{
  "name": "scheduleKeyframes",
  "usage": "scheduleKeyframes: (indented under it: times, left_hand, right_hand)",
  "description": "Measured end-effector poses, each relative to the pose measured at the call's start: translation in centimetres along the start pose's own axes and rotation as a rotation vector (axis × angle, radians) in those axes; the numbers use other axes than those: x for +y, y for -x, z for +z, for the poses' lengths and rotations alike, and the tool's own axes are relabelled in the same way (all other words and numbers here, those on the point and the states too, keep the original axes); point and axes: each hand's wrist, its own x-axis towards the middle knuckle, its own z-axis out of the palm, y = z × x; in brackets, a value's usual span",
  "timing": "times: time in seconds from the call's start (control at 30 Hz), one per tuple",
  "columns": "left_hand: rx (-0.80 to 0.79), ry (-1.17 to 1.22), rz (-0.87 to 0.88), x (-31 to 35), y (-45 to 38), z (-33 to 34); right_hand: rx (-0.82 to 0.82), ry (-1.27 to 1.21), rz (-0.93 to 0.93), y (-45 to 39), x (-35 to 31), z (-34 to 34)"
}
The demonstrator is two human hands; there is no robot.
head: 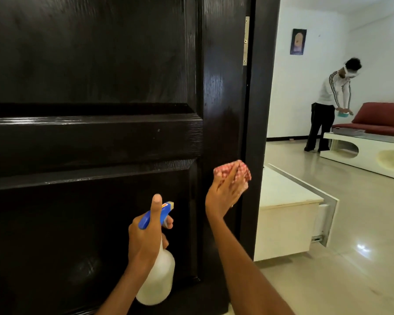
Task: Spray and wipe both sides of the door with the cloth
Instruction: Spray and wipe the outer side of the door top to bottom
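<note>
Head view: left hand grips spray bottle, right hand clutches cloth — against dark door (white cabinet beside).

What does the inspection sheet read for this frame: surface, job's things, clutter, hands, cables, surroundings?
Surface: dark panelled door, glossy, hinge at its right edge.
Job's things: spray bottle, white with blue head, nozzle toward the door; red checked cloth, bunched.
Clutter: nothing seen.
Hands: left hand grips the spray bottle; right hand holds the cloth near the door's edge.
Cables: nothing seen.
Surroundings: white cabinet, coffee table, red sofa, another person bending there.
</note>
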Motion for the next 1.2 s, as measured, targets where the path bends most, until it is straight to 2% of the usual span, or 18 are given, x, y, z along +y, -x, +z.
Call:
scheduleKeyframes:
  times: [0.2,0.5,0.63,0.77,0.87,1.03,1.2]
  left_hand:
    - [-0.105,0.022,-0.075,-4.4,0.8,-2.4]
    - [-0.192,-0.033,-0.216,-12.9,4.0,-4.6]
    - [-0.163,-0.071,-0.273,-17.3,5.2,-4.2]
    - [-0.141,-0.127,-0.366,-22.3,7.7,-3.5]
    - [-0.139,-0.139,-0.425,-25.5,9.2,-2.9]
    - [-0.064,-0.206,-0.514,-30.5,10.4,-1.3]
    - [-0.02,-0.318,-0.702,-35.0,10.2,-1.2]
  right_hand:
    - [-0.005,-0.031,0.279,6.4,7.0,1.6]
    - [-0.051,-0.116,0.486,13.7,12.5,3.5]
    - [-0.027,-0.166,0.529,15.9,15.0,4.3]
    - [-0.024,-0.35,0.69,18.7,20.4,4.3]
    - [-0.078,-0.391,0.784,20.6,24.7,4.8]
    - [-0.097,-0.42,0.817,22.2,27.7,3.7]
    - [-0.13,-0.424,0.838,23.4,32.3,3.4]
